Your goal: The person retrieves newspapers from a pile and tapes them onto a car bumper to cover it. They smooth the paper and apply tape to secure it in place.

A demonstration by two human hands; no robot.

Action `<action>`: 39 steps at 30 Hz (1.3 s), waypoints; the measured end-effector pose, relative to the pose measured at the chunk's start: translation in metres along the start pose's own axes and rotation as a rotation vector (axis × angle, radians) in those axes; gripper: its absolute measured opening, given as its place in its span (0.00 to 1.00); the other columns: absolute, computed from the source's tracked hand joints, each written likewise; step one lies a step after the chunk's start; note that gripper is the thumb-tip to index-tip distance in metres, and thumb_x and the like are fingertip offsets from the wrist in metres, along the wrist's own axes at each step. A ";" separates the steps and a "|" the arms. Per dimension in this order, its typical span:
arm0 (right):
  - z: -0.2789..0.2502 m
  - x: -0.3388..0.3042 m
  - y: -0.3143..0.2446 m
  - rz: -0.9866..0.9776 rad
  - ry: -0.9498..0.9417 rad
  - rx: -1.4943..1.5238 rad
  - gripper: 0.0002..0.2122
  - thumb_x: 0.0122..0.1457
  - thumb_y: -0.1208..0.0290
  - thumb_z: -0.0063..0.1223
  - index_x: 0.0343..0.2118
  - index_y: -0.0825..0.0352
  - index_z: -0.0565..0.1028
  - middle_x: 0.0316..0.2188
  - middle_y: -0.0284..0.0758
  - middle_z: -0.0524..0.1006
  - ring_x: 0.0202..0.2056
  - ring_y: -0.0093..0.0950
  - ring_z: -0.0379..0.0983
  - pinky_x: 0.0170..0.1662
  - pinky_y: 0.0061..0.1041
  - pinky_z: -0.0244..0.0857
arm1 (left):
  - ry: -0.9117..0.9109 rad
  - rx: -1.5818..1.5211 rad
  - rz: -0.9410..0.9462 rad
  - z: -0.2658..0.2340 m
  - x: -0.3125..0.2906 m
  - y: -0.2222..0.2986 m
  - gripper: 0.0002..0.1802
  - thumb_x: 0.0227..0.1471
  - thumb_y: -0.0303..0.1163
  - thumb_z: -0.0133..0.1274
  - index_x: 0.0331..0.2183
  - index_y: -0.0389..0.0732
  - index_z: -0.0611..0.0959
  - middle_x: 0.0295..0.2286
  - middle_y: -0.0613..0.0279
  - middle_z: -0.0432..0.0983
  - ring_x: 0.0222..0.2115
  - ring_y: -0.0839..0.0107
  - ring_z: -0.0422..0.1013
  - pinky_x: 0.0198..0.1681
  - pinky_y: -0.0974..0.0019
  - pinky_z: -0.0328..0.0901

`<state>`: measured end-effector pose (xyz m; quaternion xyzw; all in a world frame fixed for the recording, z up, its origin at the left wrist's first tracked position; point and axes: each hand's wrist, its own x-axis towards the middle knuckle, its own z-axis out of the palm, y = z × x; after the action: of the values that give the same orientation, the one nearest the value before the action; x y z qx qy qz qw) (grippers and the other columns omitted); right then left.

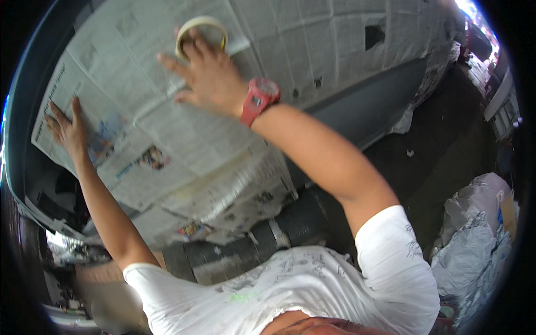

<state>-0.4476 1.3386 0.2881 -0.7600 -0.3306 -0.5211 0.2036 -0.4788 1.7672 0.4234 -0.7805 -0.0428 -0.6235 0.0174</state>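
Note:
My left hand [68, 129] lies with its fingers spread on the left edge of a newspaper sheet [190, 139], beside the dark opening of a vehicle [365, 92]. Farther right, my right hand [211, 78] rests on the same paper covering. A roll of masking tape [203, 21] is hooked on its upper fingers, which pass through the ring, while the thumb and another finger spread out over the paper. Part of those fingers is hidden by the roll. On my right wrist is a red watch [261, 100].
Bare grey bodywork shows below the papered area on the right. Crumpled silvery sheeting [469, 245] is heaped at the lower right, near a brown cardboard piece [507, 215]. A white scrap [410, 152] lies on the dark floor [391, 178].

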 end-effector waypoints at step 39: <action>-0.102 0.138 -0.051 0.409 -0.511 0.383 0.29 0.75 0.65 0.51 0.73 0.67 0.57 0.32 0.34 0.86 0.36 0.27 0.84 0.45 0.31 0.76 | -0.193 -1.387 0.035 0.015 0.035 0.186 0.09 0.69 0.32 0.60 0.39 0.35 0.82 0.48 0.56 0.81 0.45 0.65 0.75 0.52 0.57 0.69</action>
<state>-0.5178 1.3474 0.4525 -0.8641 -0.3035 -0.1920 0.3526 -0.4401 1.5851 0.4594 -0.6640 0.3761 -0.4344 -0.4785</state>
